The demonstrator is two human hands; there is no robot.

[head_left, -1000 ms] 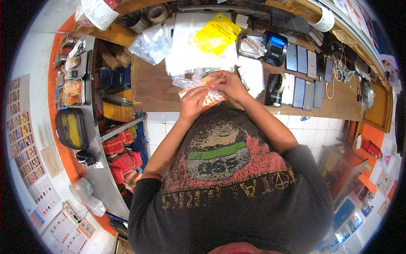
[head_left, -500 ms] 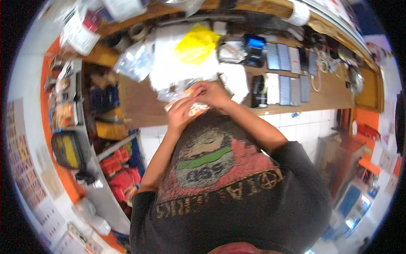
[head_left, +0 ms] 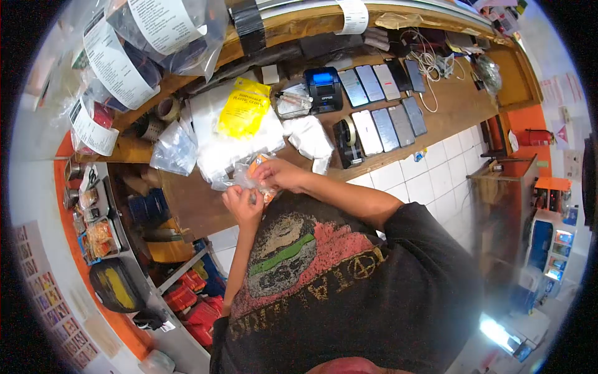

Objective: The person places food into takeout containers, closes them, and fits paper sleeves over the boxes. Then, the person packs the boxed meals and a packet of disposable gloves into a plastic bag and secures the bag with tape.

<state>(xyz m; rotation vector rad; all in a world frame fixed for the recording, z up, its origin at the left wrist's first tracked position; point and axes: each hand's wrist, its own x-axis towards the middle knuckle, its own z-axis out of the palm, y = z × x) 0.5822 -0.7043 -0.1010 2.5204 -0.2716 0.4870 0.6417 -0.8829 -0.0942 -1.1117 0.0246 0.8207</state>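
At the table's front edge, close to my shirt, both hands hold a crinkled packet of clear plastic with an orange printed part [head_left: 256, 165]. My left hand [head_left: 243, 203] grips its lower left side with bent fingers. Pinched on the upper right of the same packet is my right hand [head_left: 280, 174]; my fingers hide much of it, and its contents cannot be made out. Just beyond lies a stack of white plastic sheets [head_left: 205, 153]. A yellow pack labelled disposable plastic gloves [head_left: 245, 111] rests on that stack.
A folded white plastic bundle [head_left: 309, 138] and a black tape dispenser [head_left: 346, 149] lie to the right. Behind stands a small black printer [head_left: 325, 100], beside two rows of phones [head_left: 385, 128]. Bags with receipts [head_left: 163, 23] hang at upper left. White cables [head_left: 425, 65] lie farther right.
My head view has turned, so the table appears tilted and shifted left. The orange part now shows above my fingers, and my hands sit slightly farther apart on the packet.
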